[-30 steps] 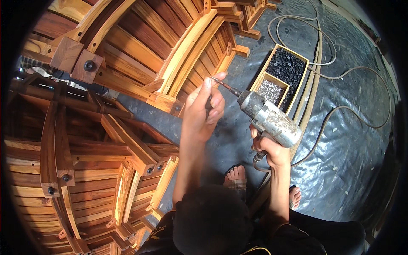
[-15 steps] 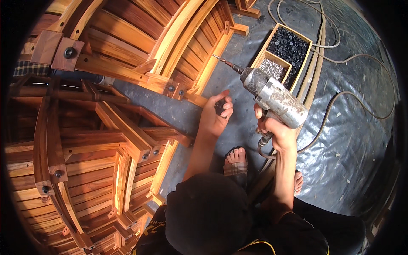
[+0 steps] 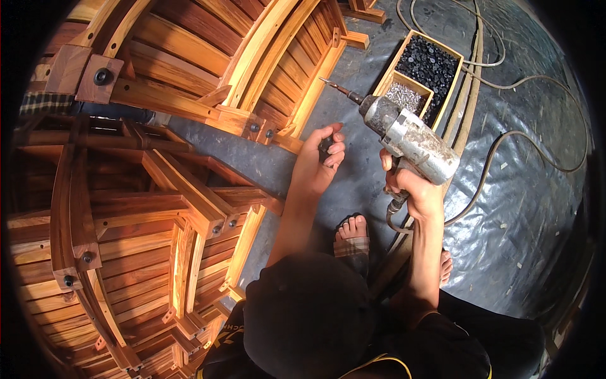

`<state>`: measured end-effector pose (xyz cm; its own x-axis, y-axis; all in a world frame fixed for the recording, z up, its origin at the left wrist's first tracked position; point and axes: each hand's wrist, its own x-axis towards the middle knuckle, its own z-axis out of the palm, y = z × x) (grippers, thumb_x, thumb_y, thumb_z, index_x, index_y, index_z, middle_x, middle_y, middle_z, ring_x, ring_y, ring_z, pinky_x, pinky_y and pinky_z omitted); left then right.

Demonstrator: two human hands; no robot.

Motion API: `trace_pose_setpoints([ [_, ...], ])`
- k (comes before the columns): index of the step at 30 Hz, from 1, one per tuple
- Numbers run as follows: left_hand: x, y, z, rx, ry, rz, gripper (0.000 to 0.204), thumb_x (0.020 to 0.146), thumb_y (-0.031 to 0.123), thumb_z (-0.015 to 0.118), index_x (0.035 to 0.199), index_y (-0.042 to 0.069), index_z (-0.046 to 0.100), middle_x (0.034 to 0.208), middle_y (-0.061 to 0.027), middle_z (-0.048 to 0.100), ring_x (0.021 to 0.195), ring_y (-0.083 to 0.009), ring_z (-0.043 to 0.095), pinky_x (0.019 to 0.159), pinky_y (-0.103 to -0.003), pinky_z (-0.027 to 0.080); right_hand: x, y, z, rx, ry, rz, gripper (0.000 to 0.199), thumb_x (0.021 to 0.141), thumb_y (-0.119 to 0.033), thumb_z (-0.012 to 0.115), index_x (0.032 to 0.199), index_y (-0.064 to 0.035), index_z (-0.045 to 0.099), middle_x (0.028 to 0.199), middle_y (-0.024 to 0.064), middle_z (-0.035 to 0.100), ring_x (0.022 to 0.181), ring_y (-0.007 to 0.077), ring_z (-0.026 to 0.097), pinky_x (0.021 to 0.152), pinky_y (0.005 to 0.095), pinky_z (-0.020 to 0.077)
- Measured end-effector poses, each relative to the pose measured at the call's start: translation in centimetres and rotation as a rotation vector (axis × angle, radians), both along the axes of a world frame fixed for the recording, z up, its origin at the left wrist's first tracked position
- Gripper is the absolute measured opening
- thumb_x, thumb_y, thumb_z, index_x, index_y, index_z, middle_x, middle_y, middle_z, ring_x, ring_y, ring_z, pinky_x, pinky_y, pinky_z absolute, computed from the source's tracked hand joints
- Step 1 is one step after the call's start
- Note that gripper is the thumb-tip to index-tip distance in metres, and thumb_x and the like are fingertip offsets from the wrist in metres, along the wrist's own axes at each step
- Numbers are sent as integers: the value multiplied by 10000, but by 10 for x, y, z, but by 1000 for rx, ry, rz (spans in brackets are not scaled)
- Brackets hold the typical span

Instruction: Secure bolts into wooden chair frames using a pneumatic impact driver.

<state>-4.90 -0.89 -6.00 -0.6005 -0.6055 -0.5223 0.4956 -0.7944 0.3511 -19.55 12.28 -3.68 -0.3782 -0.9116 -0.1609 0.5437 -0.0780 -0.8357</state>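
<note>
My right hand (image 3: 416, 191) grips a worn silver air-powered screwdriver (image 3: 416, 148) by its handle. A long bit (image 3: 341, 90) points up and left from it, over the floor beside a slatted wooden piece of furniture (image 3: 265, 88). The bit touches nothing that I can see. To the left of the tool, my left hand (image 3: 312, 165) is cupped with curled fingers around small black pieces (image 3: 326, 149), partly hidden by the fingers. That hand is just right of the furniture's lower wooden end.
A wooden box (image 3: 457, 76) right of the bit holds black round pieces and, in a smaller compartment, silver screws (image 3: 404, 96). Hoses (image 3: 489, 167) run across the dark floor sheet (image 3: 505, 221). Another slatted wooden piece (image 3: 139, 252) fills the lower left, with black bolt-like feet (image 3: 87, 257).
My left hand has risen slightly, its fingers curling more around the black pieces. The screwdriver has shifted a little to the right in my right hand.
</note>
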Motion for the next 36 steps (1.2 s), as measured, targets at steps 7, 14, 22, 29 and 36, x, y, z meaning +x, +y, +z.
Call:
trace_pose_setpoints([
  [7,5,-5,1,-292,-167,-48,292,944,204,467,1136,-14,438,723,-15,419,537,-68,367,391,-177,283,0,1,-1,9,16,11,467,586,85,471,1047,30,530,763,91,539,512,108,429,442,227,356],
  [14,8,-12,15,-478,-230,11,316,941,227,486,1112,-38,496,751,-31,475,530,-45,384,403,-163,261,3,0,-1,35,30,13,468,594,85,469,1055,27,525,769,81,540,518,106,435,445,227,365],
  [22,12,-25,46,-379,-95,25,305,941,309,468,1022,15,490,692,20,398,487,-35,344,353,-153,246,5,2,-1,10,27,70,454,602,69,482,1051,10,514,775,73,538,525,101,436,449,225,366],
  [29,9,-24,81,-417,-27,30,286,921,358,486,930,74,519,633,36,404,455,-43,336,343,-163,245,7,2,-1,-109,65,155,361,588,109,508,921,8,605,821,29,597,750,117,533,620,237,414],
  [36,9,-19,87,-474,-87,20,271,925,346,479,933,78,522,624,36,406,452,-50,335,349,-163,246,14,-1,2,-94,155,121,327,594,90,483,901,10,560,774,55,546,578,95,473,469,213,361],
])
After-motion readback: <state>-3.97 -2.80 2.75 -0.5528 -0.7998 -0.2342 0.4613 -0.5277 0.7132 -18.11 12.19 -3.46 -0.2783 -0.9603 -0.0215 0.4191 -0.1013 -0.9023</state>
